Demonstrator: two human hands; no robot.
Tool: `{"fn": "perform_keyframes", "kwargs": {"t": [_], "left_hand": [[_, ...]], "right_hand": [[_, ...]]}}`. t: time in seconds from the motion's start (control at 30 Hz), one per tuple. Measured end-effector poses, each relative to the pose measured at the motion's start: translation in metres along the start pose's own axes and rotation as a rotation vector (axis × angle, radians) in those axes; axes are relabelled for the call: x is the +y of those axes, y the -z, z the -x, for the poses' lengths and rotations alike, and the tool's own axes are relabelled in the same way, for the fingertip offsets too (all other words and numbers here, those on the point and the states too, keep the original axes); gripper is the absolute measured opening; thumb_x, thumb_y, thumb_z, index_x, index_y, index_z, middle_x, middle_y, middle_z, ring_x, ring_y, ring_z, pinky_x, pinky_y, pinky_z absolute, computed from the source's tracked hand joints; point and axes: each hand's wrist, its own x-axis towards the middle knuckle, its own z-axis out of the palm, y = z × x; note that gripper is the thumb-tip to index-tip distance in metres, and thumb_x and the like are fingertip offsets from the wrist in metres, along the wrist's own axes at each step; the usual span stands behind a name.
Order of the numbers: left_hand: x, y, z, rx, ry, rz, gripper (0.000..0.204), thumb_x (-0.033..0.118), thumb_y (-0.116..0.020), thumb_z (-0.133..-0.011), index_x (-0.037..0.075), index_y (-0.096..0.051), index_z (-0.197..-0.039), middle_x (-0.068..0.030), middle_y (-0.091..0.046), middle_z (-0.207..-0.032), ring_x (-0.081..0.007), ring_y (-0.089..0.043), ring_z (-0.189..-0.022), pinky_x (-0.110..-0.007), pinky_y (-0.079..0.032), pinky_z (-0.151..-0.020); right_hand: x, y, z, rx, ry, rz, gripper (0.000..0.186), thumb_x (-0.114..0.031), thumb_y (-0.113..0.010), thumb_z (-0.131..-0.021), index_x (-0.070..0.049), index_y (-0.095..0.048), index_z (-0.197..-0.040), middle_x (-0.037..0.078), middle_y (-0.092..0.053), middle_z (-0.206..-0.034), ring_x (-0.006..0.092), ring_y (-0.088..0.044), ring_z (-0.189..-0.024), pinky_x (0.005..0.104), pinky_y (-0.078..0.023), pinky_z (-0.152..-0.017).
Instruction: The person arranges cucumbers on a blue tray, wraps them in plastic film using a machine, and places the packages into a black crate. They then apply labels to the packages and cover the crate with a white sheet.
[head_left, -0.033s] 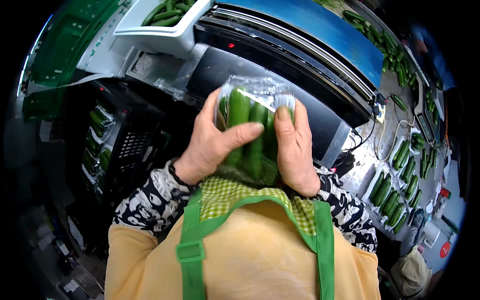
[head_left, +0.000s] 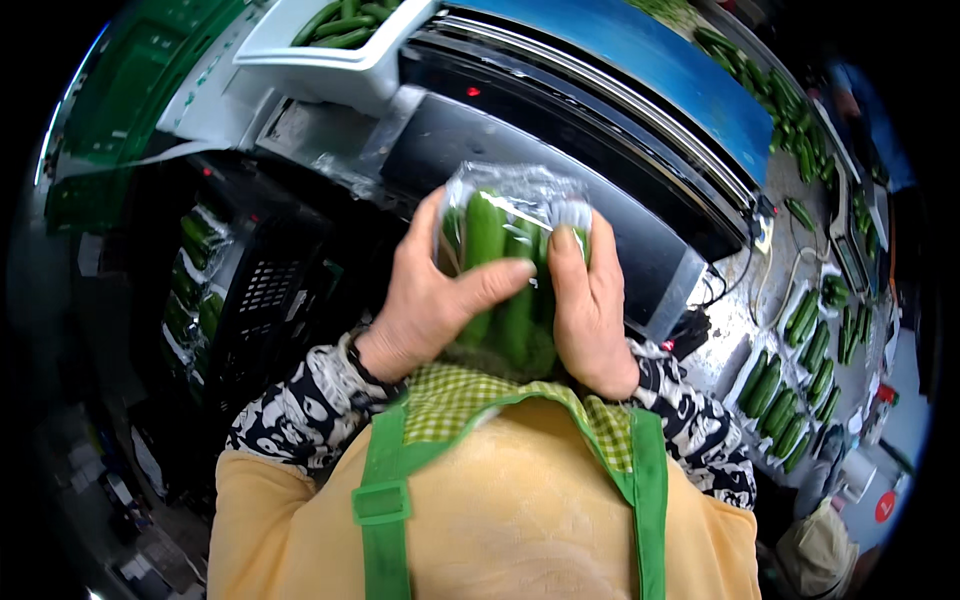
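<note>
Clear wrap with cucumbers inside, slightly nearer the apron.

One left hand and one right hand are being counted. One film-wrapped pack is being logged, at least three cucumbers being made out inside. One apron, one white bin and one wrapping machine are being tallied. Table cucumbers are being recorded as many, exact number unclear.
</note>
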Motion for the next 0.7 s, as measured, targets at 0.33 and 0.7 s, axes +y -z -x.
{"fn": "perform_keyframes", "kwargs": {"t": [0.33, 0.7], "left_hand": [[0.01, 0.071, 0.042, 0.155, -0.096, 0.078, 0.085, 0.01, -0.079, -0.081, -0.002, -0.024, -0.144, -0.015, -0.049, -0.133, -0.0195, -0.052, -0.122, -0.035, -0.044, -0.105], [0.031, 0.185, 0.067, 0.255, 0.028, 0.22, 0.09, 0.025, -0.085, -0.08, -0.002, -0.028, -0.144, -0.0106, -0.049, -0.133, -0.0176, -0.048, -0.124, -0.033, -0.04, -0.106]], "right_hand": [[0.01, -0.086, -0.011, -0.242, 0.148, 0.163, 0.045, -0.016, -0.053, -0.102, 0.006, -0.036, -0.137, 0.018, -0.063, -0.114, 0.0249, -0.063, -0.103, 0.035, -0.049, -0.091], [0.012, -0.184, -0.032, -0.394, -0.13, 0.095, 0.049, -0.026, -0.06, -0.1, 0.002, -0.044, -0.136, 0.014, -0.062, -0.117, 0.0203, -0.059, -0.107, 0.0339, -0.048, -0.093]]}}
